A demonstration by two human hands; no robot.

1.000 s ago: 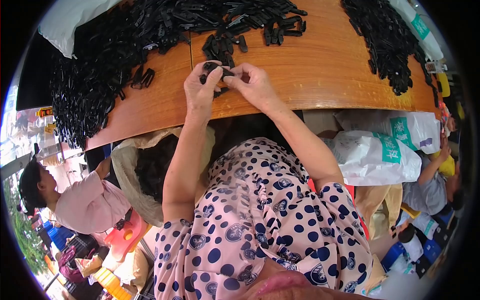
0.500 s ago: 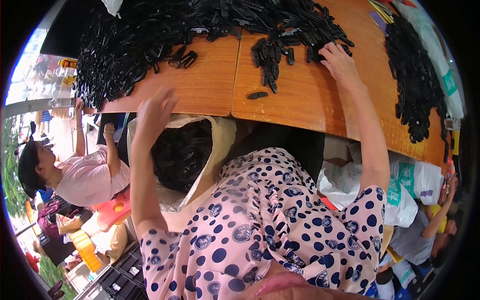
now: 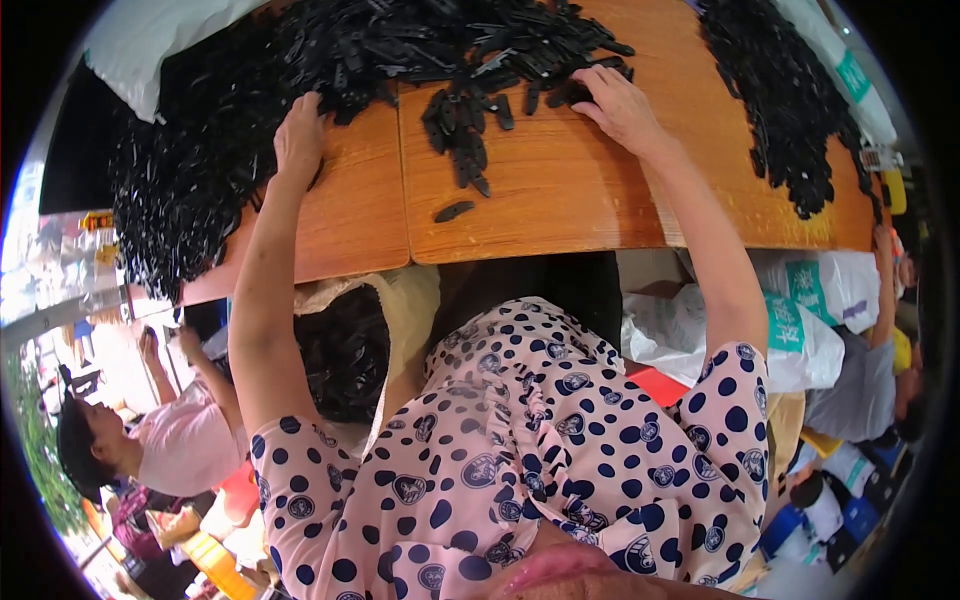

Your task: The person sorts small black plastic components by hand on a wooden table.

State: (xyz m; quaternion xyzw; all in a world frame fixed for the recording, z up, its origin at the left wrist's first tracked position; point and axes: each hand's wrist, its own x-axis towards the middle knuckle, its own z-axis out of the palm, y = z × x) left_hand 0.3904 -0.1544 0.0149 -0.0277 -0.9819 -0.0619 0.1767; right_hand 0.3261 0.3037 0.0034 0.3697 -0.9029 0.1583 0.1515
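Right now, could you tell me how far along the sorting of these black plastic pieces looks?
Done: a sack under the wooden table already holds black pieces. In hand: the left hand rests on the big heap at the table's left, and the right hand reaches into the middle pile. Left: both heaps, another pile at the right, and one stray piece near the table's front edge.

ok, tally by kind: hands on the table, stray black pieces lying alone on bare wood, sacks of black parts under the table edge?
Hands on the table: 2, left hand and right hand
Lone black piece on bare wood: 1
Open sack of black parts: 1
Total: 4
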